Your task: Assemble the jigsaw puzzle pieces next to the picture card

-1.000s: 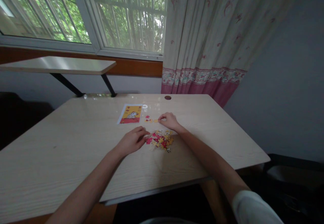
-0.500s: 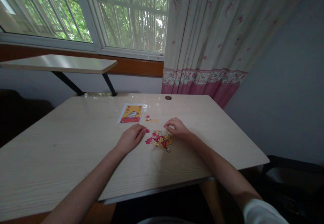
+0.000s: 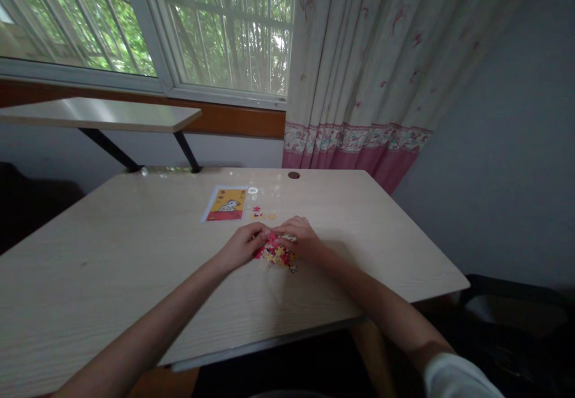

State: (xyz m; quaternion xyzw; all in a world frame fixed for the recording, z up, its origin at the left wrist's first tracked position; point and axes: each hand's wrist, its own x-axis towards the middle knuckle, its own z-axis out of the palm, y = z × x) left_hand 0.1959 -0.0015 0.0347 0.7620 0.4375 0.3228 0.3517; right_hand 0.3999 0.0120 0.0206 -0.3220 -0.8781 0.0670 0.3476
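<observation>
My left hand (image 3: 244, 244) and right hand (image 3: 302, 238) partly hid the puzzle pile (image 3: 279, 258); I couldn't tell their grip. Beyond it lay loose pieces (image 3: 256, 209) and, farther left, a picture card (image 3: 227, 205).

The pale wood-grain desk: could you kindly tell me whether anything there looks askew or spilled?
Nothing stands out: small red and yellow jigsaw pieces lie loosely heaped, and the yellow-and-red picture sheet lies flat.

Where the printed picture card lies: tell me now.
In the head view, the printed picture card lies flat on the table, left of centre, farther off than the left hand and just left of the few loose puzzle pieces.
</observation>
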